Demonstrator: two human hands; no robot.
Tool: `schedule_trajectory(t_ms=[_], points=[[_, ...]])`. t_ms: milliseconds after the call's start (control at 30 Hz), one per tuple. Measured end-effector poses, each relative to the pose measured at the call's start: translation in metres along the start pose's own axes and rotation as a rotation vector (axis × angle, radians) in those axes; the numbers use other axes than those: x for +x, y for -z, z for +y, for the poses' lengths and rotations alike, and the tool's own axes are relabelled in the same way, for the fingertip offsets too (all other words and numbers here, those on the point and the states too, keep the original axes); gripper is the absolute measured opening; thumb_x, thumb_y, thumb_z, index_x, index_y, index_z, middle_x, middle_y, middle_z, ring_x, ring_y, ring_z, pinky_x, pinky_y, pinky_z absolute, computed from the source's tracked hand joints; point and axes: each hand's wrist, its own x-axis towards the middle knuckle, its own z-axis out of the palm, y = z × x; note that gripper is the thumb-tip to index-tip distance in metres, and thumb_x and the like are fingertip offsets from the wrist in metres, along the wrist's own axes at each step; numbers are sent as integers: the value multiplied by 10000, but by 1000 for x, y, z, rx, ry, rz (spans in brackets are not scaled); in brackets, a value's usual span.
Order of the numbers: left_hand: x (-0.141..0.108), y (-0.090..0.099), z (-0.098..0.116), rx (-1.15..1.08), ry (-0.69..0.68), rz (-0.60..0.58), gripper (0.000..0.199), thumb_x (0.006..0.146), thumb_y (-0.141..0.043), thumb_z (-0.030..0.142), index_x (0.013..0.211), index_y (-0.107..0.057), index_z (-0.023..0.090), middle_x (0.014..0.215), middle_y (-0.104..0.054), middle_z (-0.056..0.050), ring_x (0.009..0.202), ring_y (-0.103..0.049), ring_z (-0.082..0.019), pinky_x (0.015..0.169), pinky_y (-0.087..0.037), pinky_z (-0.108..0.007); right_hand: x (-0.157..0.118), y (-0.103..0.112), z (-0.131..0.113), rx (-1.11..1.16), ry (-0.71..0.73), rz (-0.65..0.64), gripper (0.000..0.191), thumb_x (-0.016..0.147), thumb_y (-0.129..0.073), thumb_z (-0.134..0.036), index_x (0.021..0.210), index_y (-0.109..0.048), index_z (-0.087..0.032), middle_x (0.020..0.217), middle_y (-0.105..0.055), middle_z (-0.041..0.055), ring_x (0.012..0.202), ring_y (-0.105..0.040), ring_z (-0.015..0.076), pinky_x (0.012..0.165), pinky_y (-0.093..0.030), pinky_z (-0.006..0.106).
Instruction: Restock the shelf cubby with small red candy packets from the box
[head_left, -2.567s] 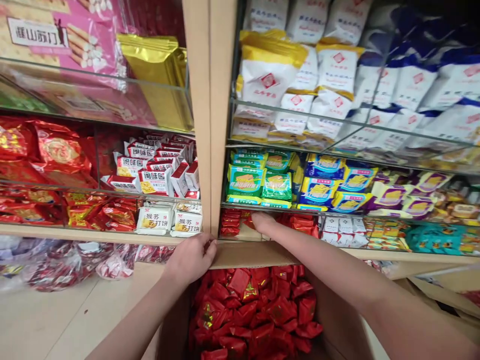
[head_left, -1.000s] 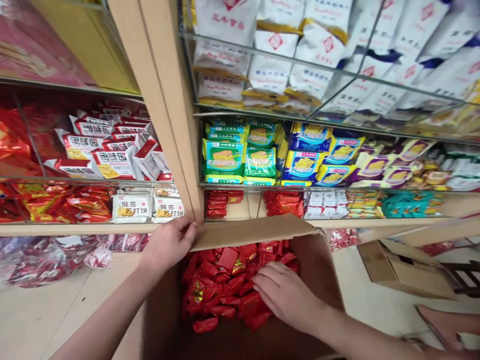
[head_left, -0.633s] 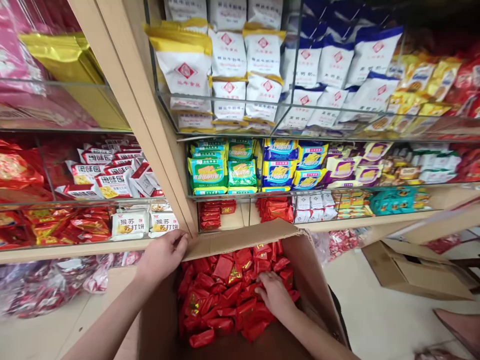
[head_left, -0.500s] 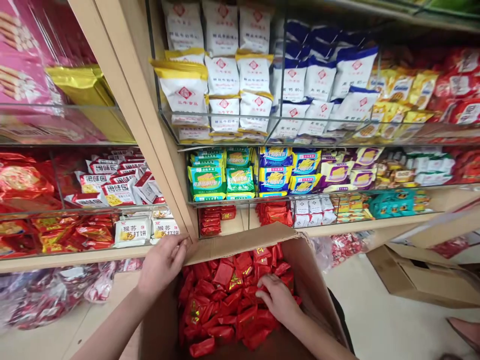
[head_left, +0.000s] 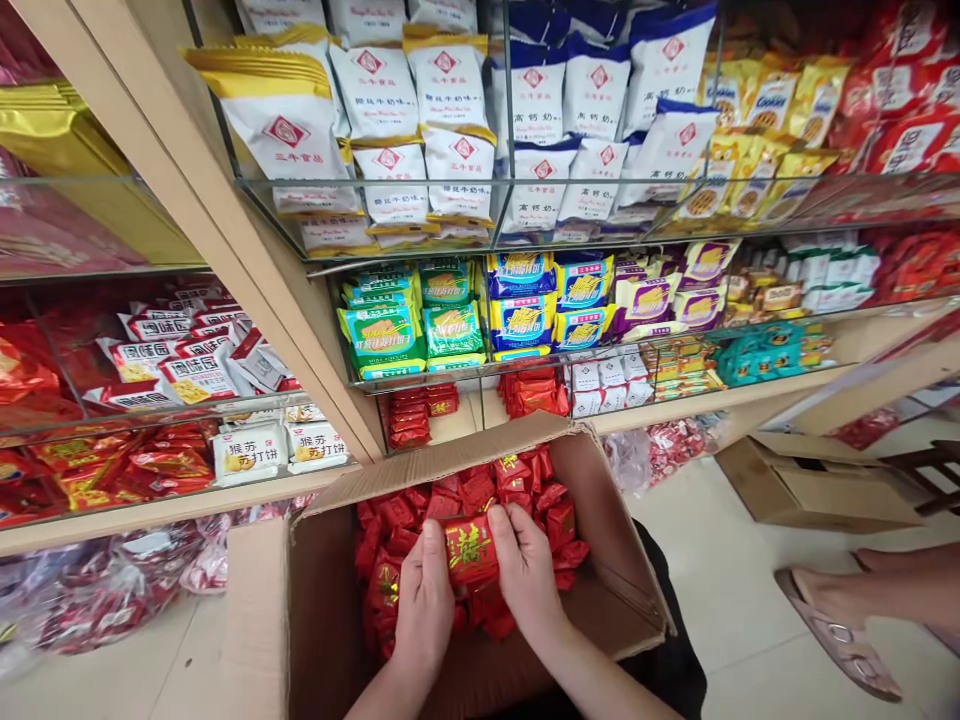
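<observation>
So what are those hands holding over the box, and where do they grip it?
A red packet, gripped at its two ends: left hand on its left edge, right hand on its right edge.

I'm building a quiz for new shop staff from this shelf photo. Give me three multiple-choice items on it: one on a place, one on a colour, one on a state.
1. Where do the loose red packets lie?
A. In the open box
B. On the top shelf
C. On the floor tiles

2. What colour is the packet held between the hands?
A. Green with white print
B. Red with gold print
C. Blue with yellow print

3. How do the hands stand?
A. Both empty, on the shelf edge
B. Only the right holds a packet
C. Both hold one packet, in the box

Answers:
1. A, since the box stands open below the shelves with the packets heaped inside.
2. B, since its wrapper is red with a gold character.
3. C, since the left hand and right hand grip the same packet from either side.
</observation>
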Motion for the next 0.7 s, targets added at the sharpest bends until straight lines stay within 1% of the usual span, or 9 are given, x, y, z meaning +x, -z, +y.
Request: schedule_trajectory(t_ms=[100, 200, 300, 367, 433, 500, 533, 600, 700], points=[[0, 4, -5, -36, 30, -37, 450, 815, -313, 500, 782, -582, 141, 653, -644, -54, 563, -567, -169, 498, -435, -244, 0, 0, 8, -114, 53, 45, 337, 827, -346, -427, 592, -356, -186, 562, -368, -34, 536, -357, 96, 505, -316, 220], [0, 10, -16, 117, -99, 3, 430, 838, -285, 460, 689, -555, 159, 604, -615, -38, 547, -549, -157, 515, -428, -241, -3, 2, 12, -134, 70, 42, 334, 839, -328, -406, 588, -356, -188, 558, -369, -33, 532, -364, 97, 511, -323, 222], [0, 21, -21, 222, -186, 56, 408, 833, -313, 441, 562, -484, 187, 505, -524, 2, 489, -488, -135, 488, -398, -229, -7, 8, 6, -83, 67, -177, 225, 811, -411, -379, 724, -457, -177, 625, -469, -19, 595, -456, 109, 555, -370, 219], [1, 32, -13, 283, -236, 18, 386, 825, -349, 417, 541, -484, 192, 489, -495, 14, 473, -466, -130, 496, -400, -229, -6, 15, -8, -86, 63, -408, 221, 774, -488, -345, 921, -478, -179, 729, -550, 0, 674, -518, 126, 603, -406, 226], [5, 48, 6, 442, -373, -84, 336, 834, -340, 365, 650, -559, 189, 584, -563, -8, 563, -523, -149, 597, -437, -245, -1, 22, -29, -195, 126, -533, 288, 742, -538, -315, 993, -474, -189, 799, -587, 13, 715, -543, 136, 636, -420, 234], [16, 66, 30, 689, -589, -112, 295, 837, -324, 324, 859, -583, 185, 778, -622, -49, 758, -564, -182, 736, -435, -277, 13, 27, -52, -375, 302, -500, 240, 729, -550, -300, 940, -506, -192, 828, -598, 22, 745, -545, 144, 672, -417, 246], [24, 76, 41, 813, -643, -62, 288, 833, -331, 321, 909, -572, 182, 817, -620, -59, 803, -561, -190, 767, -422, -290, 23, 27, -62, -467, 403, -446, 218, 728, -548, -290, 920, -512, -194, 849, -597, 27, 770, -541, 149, 694, -411, 254], [45, 94, 58, 1040, -601, 28, 315, 839, -303, 349, 897, -563, 179, 778, -609, -61, 781, -556, -199, 748, -411, -303, 47, 23, -78, -672, 546, -358, 173, 737, -525, -268, 894, -508, -197, 844, -591, 26, 779, -532, 156, 698, -397, 267], [78, 114, 63, 1188, -428, 57, 366, 848, -250, 381, 767, -553, 193, 755, -622, -68, 755, -575, -215, 701, -407, -307, 92, 3, -84, -1029, 476, -387, 153, 759, -483, -233, 907, -488, -194, 825, -581, 27, 777, -533, 164, 676, -382, 272]])
